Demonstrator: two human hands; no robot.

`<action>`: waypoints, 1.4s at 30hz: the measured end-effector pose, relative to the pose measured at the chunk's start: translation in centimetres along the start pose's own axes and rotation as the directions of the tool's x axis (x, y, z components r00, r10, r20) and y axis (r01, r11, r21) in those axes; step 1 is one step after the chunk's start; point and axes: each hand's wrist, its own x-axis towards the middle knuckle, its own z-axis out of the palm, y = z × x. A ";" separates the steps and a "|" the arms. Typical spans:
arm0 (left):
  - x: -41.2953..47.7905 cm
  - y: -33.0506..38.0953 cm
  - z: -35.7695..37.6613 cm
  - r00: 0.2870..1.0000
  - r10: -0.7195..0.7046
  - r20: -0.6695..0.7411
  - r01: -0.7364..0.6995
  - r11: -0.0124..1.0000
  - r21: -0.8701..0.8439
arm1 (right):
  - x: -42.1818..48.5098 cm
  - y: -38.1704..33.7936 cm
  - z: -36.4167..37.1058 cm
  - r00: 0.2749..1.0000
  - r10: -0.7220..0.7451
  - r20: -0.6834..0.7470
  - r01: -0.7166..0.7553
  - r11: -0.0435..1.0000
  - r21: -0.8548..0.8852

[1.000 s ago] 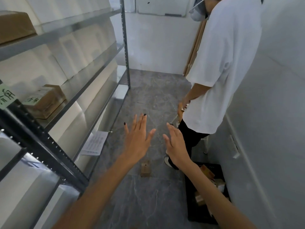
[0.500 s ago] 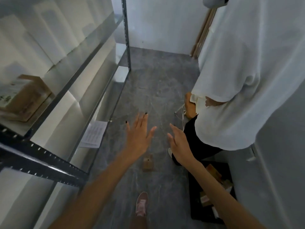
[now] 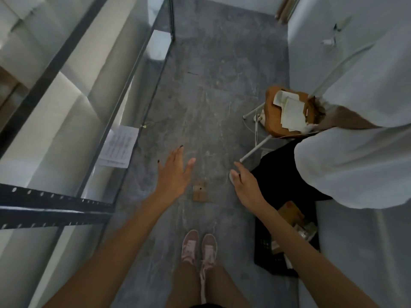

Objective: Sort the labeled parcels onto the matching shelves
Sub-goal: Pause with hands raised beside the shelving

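Evidently mid-sort: both hands empty, with one parcel lying on the floor between them.

Neither the left hand (image 3: 175,174) nor the right hand (image 3: 245,185) holds anything. The left is spread wide and the right has its fingers loosely extended, both hovering over the grey floor (image 3: 213,85). A small brown parcel (image 3: 200,193) lies below and between them, nearer the left wrist and touching neither hand. More parcels (image 3: 291,213) sit in the black crate (image 3: 263,247) under the right forearm, so plenty looks left to sort. A second person (image 3: 355,152) holds a labelled brown package (image 3: 278,114). The shelf rack (image 3: 55,210) stands to the left; I cannot tell whether anything on it is already sorted.
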 end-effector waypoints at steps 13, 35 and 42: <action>11.4 -20.4 26.8 0.943 -0.213 0.255 0.243 0.966 -0.091 | 18.0 23.3 21.6 0.918 0.371 0.142 -0.385 0.919 0.084; 17.3 -22.4 36.3 0.856 -0.313 0.410 0.476 0.787 -0.392 | 25.7 28.6 26.9 0.870 0.364 0.333 -0.486 0.749 0.450; 11.7 -5.2 13.1 0.967 -0.210 0.143 0.254 0.802 -0.541 | 15.6 7.4 8.1 0.990 0.072 0.118 -0.125 0.833 0.539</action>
